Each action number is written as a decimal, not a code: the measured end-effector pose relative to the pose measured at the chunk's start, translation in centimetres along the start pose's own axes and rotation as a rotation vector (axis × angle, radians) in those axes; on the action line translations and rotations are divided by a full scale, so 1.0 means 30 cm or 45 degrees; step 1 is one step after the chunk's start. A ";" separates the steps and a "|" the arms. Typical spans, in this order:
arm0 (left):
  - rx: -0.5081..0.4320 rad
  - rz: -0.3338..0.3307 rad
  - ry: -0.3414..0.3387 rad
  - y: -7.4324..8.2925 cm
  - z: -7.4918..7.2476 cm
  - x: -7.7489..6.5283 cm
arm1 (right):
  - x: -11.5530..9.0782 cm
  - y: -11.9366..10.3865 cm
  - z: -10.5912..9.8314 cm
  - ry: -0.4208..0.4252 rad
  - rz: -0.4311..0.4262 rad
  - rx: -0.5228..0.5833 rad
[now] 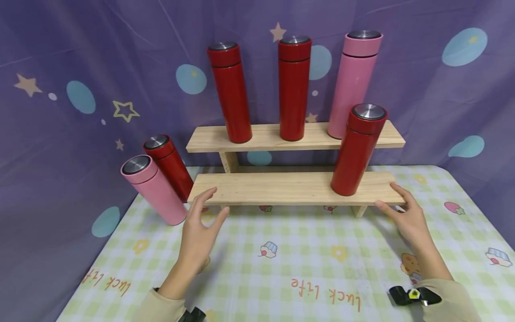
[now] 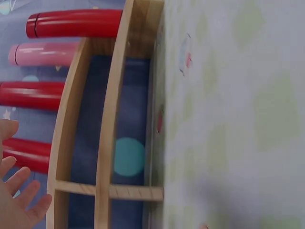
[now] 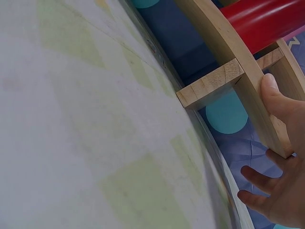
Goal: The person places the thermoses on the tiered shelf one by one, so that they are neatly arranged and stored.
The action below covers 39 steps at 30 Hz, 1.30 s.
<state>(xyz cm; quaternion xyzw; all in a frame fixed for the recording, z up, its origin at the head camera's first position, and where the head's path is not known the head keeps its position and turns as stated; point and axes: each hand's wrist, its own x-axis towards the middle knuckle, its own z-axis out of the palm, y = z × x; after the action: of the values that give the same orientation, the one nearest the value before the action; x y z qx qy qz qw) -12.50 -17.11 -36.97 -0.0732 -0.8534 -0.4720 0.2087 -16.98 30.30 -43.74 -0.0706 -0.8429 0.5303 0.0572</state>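
Head | left hand (image 1: 199,233) spread, empty, near wooden rack (image 1: 265,188) | right hand (image 1: 409,220) pinches its corner

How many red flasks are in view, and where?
4: a red flask on the upper shelf, left; a second at its middle; a third on the lower shelf, toward its right end; a fourth left of both shelves, partly behind a pink flask.
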 end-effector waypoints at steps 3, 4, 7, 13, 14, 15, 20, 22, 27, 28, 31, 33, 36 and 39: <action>0.025 -0.023 0.025 -0.021 -0.034 -0.021 | 0.001 -0.001 0.001 -0.003 0.002 -0.002; 0.035 -0.027 0.036 -0.028 -0.043 -0.025 | 0.001 -0.002 0.001 -0.003 0.002 -0.003; 0.079 -0.041 0.080 -0.049 -0.072 -0.038 | 0.001 -0.003 0.003 -0.001 0.001 -0.008; 0.110 -0.070 0.204 -0.083 -0.146 -0.056 | 0.003 -0.004 0.003 -0.010 -0.006 0.001; 0.104 -0.072 0.225 -0.088 -0.159 -0.058 | 0.003 -0.003 0.003 -0.011 -0.007 0.003; 0.099 -0.078 0.242 -0.093 -0.172 -0.061 | 0.004 -0.002 0.002 -0.012 -0.009 0.005; 0.085 -0.090 0.318 -0.125 -0.219 -0.069 | 0.005 -0.004 0.002 -0.007 -0.012 0.003; 0.062 -0.108 0.325 -0.140 -0.234 -0.071 | 0.005 -0.004 0.002 -0.004 -0.010 -0.001; -0.019 -0.179 0.336 -0.180 -0.262 -0.069 | 0.004 -0.007 0.002 -0.004 0.003 -0.005; -0.024 -0.198 0.340 -0.189 -0.266 -0.068 | 0.004 -0.006 0.002 -0.004 0.004 -0.006; -0.009 -0.242 0.349 -0.219 -0.281 -0.065 | 0.001 -0.008 0.004 -0.004 0.008 -0.012; 0.011 -0.258 0.344 -0.242 -0.293 -0.059 | 0.000 -0.008 0.004 -0.002 0.007 -0.012; 0.031 -0.269 0.333 -0.280 -0.312 -0.045 | -0.002 -0.008 0.003 -0.003 0.008 -0.010; 0.024 -0.259 0.310 -0.313 -0.327 -0.029 | -0.005 -0.007 0.000 -0.002 0.009 -0.007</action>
<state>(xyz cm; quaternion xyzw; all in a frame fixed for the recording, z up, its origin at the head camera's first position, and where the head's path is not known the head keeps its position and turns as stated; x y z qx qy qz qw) -11.91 -30.35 -40.03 0.0733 -0.8291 -0.4881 0.2625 -16.85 30.17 -43.54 -0.0734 -0.8443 0.5281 0.0546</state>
